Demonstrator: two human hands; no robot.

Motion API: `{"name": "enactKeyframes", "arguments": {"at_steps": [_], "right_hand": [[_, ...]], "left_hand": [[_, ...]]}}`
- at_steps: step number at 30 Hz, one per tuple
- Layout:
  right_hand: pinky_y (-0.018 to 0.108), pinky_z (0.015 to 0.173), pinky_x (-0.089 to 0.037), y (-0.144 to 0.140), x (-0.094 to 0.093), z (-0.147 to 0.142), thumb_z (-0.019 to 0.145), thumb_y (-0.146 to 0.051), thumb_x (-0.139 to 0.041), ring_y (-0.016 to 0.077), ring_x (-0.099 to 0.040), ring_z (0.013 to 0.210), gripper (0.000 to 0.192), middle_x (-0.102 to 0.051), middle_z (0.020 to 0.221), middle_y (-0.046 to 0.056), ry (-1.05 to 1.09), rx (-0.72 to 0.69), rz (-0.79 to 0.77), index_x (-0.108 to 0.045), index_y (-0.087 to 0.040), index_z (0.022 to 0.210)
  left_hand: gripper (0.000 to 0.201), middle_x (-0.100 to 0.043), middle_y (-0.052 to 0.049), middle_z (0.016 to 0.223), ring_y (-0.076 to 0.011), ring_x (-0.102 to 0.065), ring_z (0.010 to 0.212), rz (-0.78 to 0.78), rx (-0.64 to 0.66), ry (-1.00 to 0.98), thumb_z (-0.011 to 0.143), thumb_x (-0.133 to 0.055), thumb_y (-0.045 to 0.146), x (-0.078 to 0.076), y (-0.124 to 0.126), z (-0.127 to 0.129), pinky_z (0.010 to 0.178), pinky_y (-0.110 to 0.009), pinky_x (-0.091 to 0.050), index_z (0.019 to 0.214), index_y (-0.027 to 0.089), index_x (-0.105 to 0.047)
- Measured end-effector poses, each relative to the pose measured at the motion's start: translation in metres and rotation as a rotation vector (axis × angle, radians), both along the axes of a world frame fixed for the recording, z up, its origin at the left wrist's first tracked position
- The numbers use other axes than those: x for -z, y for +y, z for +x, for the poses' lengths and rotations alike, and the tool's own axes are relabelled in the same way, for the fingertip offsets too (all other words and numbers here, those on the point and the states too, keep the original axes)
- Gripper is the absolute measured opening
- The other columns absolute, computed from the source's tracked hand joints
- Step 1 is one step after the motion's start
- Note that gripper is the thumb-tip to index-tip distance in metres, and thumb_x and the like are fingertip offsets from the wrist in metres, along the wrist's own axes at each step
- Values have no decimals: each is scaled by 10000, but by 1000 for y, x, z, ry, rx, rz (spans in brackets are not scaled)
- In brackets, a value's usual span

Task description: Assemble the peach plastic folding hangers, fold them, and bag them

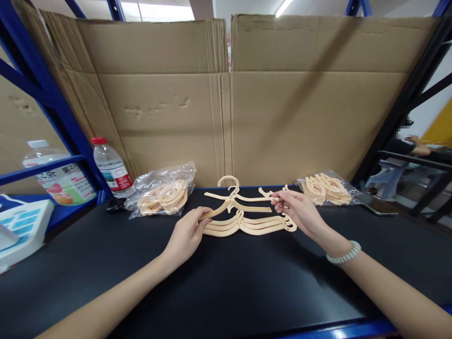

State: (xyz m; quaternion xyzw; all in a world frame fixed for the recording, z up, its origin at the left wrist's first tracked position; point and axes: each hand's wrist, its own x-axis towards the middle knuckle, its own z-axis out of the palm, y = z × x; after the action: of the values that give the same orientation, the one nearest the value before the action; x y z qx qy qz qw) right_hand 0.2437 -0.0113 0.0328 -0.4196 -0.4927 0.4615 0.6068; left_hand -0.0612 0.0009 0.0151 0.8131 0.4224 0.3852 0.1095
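Both hands' fingers grip one hanger, left hand and right hand at opposite ends, above the stack; likely mid-stacking, needing alignment.

Hangers on table, between two bags

— What's around me here?

— A black tabletop with a blue front edge, set inside blue shelving uprights.

— And behind it?

— Two flattened cardboard sheets stand side by side against the back, creased and dented. Above them I see a white ceiling with a fluorescent light strip.

— To my right?

— Dark metal rack bars, and beyond them a yellow panel.
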Motion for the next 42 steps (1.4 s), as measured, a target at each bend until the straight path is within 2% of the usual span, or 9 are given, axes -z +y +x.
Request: {"name": "enactKeyframes", "arguments": {"at_steps": [5, 9, 11, 14, 18, 23, 29, 34, 42], "right_hand": [[282, 647, -519, 3, 9, 1, 559, -344, -846, 126, -604, 641, 345, -692, 740, 39, 25, -9, -62, -660, -175, 795], [299, 688, -547, 6, 11, 7, 582, -302, -840, 143, -639, 688, 432, -697, 772, 20, 90, -31, -79, -609, -216, 937], [299, 731, -551, 7, 12, 9, 618, -300, -822, 146, -648, 731, 387, -693, 813, 33, 64, -77, -102, -623, -203, 935], [287, 773, -545, 9, 14, 11, 664, -323, -792, 153, -647, 824, 266, -686, 905, 62, 9, -139, -135, -643, -182, 834], [266, 774, -541, 9, 16, 13, 678, -352, -783, 145, -632, 872, 240, -669, 972, 58, 1, -176, -199, -655, -184, 794], [296, 766, -559, 7, 13, 10, 714, -327, -758, 154, -662, 818, 196, -677, 936, 51, 113, -271, -264, -643, -181, 773], [305, 709, -565, 5, 6, 10, 698, -216, -727, 179, -696, 699, 146, -680, 738, 32, 166, -326, -367, -588, -172, 705], [311, 728, -554, 6, 6, 11, 701, -209, -702, 186, -701, 708, 163, -668, 661, 28, 135, -350, -399, -541, -181, 709], [259, 672, -527, 2, 4, 8, 642, -282, -788, 135, -656, 622, 284, -617, 591, -5, 19, -363, -361, -530, -164, 638]], "left_hand": [[186, -678, -46, 916, -204, -664, 845, -39, -3, -22, 895, -446, 281, 1, 2, -2, 762, -322, -509, 1019, 204, -561], [180, -675, -46, 907, -204, -663, 835, -56, 13, -29, 896, -441, 282, 1, 2, -1, 755, -322, -511, 1009, 204, -557], [175, -675, -47, 907, -204, -662, 840, -55, 23, -36, 897, -440, 276, 1, 2, -1, 759, -322, -511, 1007, 203, -554], [164, -672, -40, 901, -196, -658, 836, -35, 26, -47, 895, -446, 267, 1, 2, -1, 755, -312, -512, 1000, 205, -556], [154, -667, -32, 895, -187, -653, 827, -22, 31, -53, 890, -453, 251, 1, 3, -1, 751, -303, -512, 998, 206, -554], [160, -666, -42, 907, -189, -656, 830, -44, 54, -65, 898, -446, 251, 1, 3, -1, 745, -305, -511, 1005, 201, -553], [159, -657, -41, 916, -186, -644, 835, -24, 59, -37, 902, -448, 242, 1, 1, -1, 741, -302, -493, 1004, 198, -562], [161, -649, -40, 921, -184, -629, 840, -22, 59, -27, 905, -445, 229, 1, 2, -1, 747, -303, -477, 1011, 197, -561], [162, -644, -35, 937, -179, -620, 848, -7, 52, -10, 907, -448, 224, 3, 3, -2, 759, -300, -471, 1018, 203, -564]]}}
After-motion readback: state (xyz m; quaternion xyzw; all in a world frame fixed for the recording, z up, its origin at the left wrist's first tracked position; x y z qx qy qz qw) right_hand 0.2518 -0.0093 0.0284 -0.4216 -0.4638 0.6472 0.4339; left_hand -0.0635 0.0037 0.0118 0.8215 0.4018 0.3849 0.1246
